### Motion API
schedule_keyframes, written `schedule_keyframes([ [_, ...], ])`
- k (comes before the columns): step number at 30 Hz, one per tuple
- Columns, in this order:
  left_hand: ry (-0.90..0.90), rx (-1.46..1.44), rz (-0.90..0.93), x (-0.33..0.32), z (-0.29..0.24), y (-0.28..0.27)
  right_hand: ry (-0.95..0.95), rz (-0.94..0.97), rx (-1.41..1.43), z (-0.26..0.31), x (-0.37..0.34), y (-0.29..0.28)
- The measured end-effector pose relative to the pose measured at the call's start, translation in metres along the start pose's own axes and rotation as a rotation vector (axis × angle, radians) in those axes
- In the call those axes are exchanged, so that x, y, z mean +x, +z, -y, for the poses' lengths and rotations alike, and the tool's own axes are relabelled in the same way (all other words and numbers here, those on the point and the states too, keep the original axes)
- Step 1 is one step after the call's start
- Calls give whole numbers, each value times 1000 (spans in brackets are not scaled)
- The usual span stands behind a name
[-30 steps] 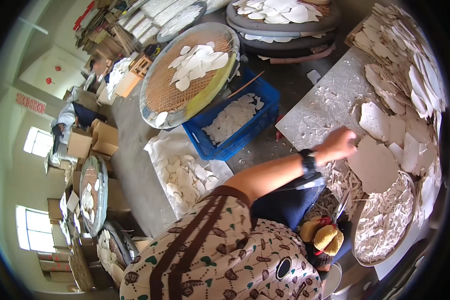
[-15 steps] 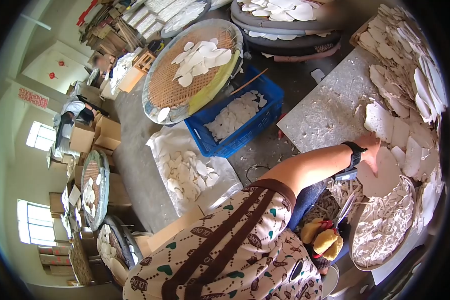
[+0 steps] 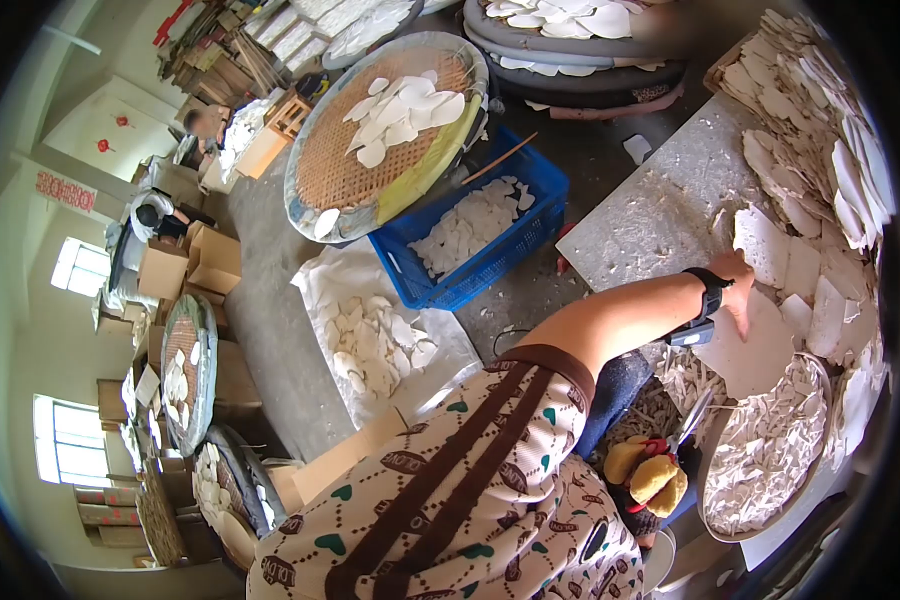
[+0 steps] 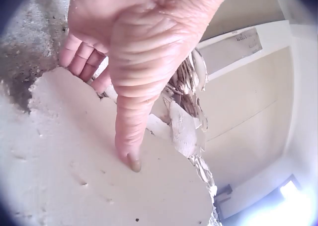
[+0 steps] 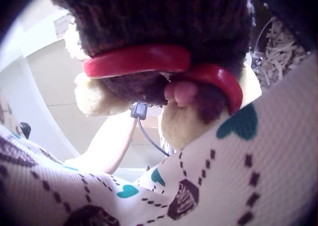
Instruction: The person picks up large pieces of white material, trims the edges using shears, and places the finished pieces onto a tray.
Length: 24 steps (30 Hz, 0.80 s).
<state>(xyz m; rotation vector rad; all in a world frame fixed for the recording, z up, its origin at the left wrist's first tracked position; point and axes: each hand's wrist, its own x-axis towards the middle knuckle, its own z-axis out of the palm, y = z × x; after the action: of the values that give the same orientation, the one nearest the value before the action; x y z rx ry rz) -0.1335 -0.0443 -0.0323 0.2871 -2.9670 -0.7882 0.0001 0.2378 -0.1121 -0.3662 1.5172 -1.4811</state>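
Note:
My left hand pinches a thin, pale sheet with ragged edges near its far edge. In the left wrist view the thumb lies on top of the sheet, and the other fingers reach round behind its rim. My right hand, in a dark knitted covering with yellow sponge pads, holds scissors by their red handles near my lap. The scissor blades point up toward the sheet. Bare fingertips show beside one handle.
A round tray of pale strips stands below the sheet. Stacked sheets rise along the right of the grey worktable. A blue crate of pale pieces sits on the floor, beside a round woven tray. People work at far left.
My left hand has moved right onto the pale sheet and taken hold of its edge. The sheet has since shifted slightly left. The right hand and scissors stay near my lap.

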Motion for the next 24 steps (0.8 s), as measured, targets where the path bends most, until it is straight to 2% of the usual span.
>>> schedule_keyframes([
  [1,8,-24,-32,-2,0,-3,-5,-1,-4,1,1,0],
  [3,-53,-183,74,14,17,6,-9,-3,-12,1,1,-1],
  [5,-66,-219,182,25,27,2,-14,-8,-26,3,2,0],
  [8,-83,-307,361,13,33,-34,-24,-12,-37,3,2,0],
  [9,-110,-493,433,9,40,-38,-27,-13,-40,3,3,1],
  [11,-249,-835,423,-15,31,-59,-31,-18,-47,3,3,0],
  [14,-85,-873,243,-42,21,-79,-40,-23,-57,4,3,-1],
  [15,-20,-802,206,-57,11,-95,-46,-26,-62,3,2,-2],
  [17,-13,-924,44,-87,-2,-110,-49,-30,-71,3,1,-4],
  [18,66,-1007,-8,-100,-10,-117,-53,-32,-78,3,2,-4],
  [21,58,-961,-154,-130,-21,-118,-66,-38,-95,4,2,-4],
  [22,29,-875,-121,-140,-27,-120,-72,-43,-104,4,2,-4],
  [24,107,-852,-137,-154,-36,-113,-87,-55,-121,5,2,-5],
])
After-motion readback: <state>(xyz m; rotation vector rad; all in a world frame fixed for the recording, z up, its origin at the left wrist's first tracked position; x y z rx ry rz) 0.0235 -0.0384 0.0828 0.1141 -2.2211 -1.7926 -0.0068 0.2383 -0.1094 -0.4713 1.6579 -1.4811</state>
